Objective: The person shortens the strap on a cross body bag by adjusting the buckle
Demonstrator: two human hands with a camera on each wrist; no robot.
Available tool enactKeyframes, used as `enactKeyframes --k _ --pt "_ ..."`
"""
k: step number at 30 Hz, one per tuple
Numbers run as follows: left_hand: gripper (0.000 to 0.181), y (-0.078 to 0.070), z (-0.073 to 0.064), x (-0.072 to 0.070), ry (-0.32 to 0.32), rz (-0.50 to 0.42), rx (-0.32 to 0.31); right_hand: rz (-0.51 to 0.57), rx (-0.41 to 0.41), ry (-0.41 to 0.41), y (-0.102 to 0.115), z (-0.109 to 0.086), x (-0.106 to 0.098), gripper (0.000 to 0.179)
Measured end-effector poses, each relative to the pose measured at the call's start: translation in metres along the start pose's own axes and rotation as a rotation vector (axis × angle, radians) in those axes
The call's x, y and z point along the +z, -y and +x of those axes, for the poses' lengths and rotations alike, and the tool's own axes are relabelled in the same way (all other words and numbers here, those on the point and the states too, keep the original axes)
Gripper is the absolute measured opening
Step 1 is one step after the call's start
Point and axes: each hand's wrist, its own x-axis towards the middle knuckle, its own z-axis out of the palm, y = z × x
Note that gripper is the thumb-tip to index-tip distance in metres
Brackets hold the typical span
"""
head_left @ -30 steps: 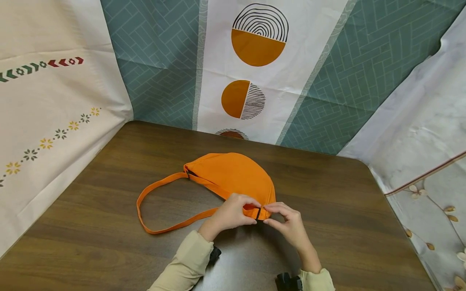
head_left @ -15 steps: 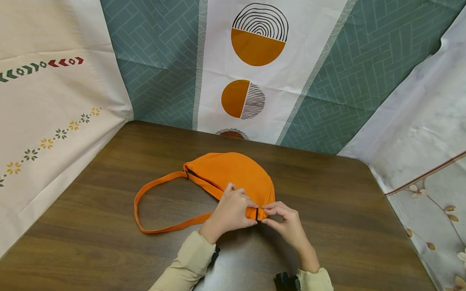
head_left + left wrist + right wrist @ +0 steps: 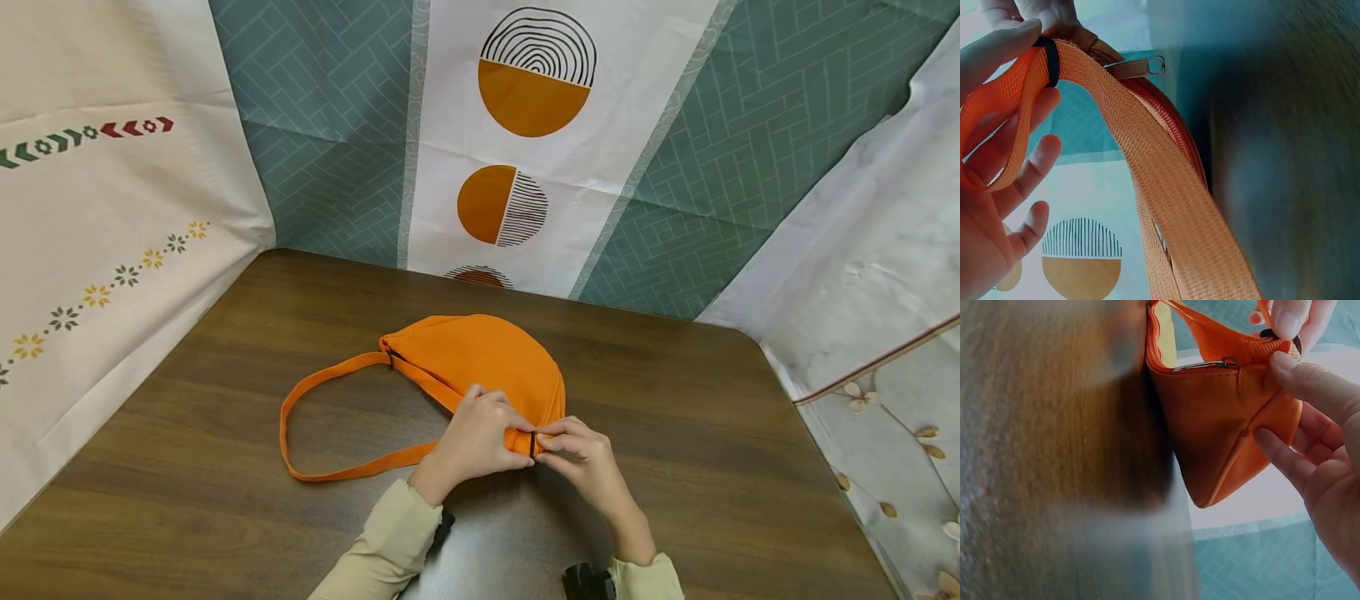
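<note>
An orange waist bag [image 3: 480, 358] lies on the brown table, its rounded side away from me. Its orange strap [image 3: 360, 472] loops out to the left. At the bag's near right corner, my left hand [image 3: 474, 437] pinches the strap beside a black slider buckle [image 3: 1051, 61]; a small loop of webbing stands in the palm in the left wrist view. Close on the other side of the buckle, my right hand [image 3: 588, 458] pinches the bag's end, with thumb and fingers on the fabric. A metal zipper pull [image 3: 1207, 364] shows near that corner.
The wooden table [image 3: 187, 433] spreads around the bag. White cloth [image 3: 135, 333] with a flower pattern borders the left, a teal and white cloth [image 3: 322, 167] hangs behind, and another pale cloth [image 3: 862, 292] hangs at the right.
My left hand has shifted slightly, its fingers now raised above the strap. The strap's left loop moved a little outward, then partly back. The right hand keeps its pinch at the corner.
</note>
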Motion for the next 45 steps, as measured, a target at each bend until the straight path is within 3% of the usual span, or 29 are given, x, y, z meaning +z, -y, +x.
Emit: enactKeyframes --k 8,15,20,27,30,36,45 --pt "0.035 0.0 -0.001 -0.001 -0.007 -0.014 0.008 -0.047 -0.013 0.017 -0.001 0.0 0.003 0.029" --pt "0.035 0.0 -0.003 0.0 -0.06 -0.143 -0.046 -0.06 0.004 -0.005 0.002 0.001 0.002 0.04" --pt "0.034 0.001 -0.004 0.001 -0.044 -0.204 -0.089 -0.077 0.023 0.032 0.021 0.012 0.0 0.046" --pt "0.019 0.004 -0.002 0.001 0.043 -0.516 -0.152 -0.096 0.05 0.071 0.03 0.018 0.001 0.044" --pt "0.012 0.005 0.0 0.001 0.069 -0.576 -0.161 -0.099 0.053 0.07 0.022 0.014 0.003 0.04" --pt "0.013 0.002 0.001 -0.001 0.1 -0.557 -0.169 -0.13 0.054 0.088 0.002 0.004 0.006 0.039" --pt "0.015 0.003 0.001 -0.001 0.107 -0.463 -0.175 -0.138 0.041 0.114 -0.003 0.0 0.003 0.029"
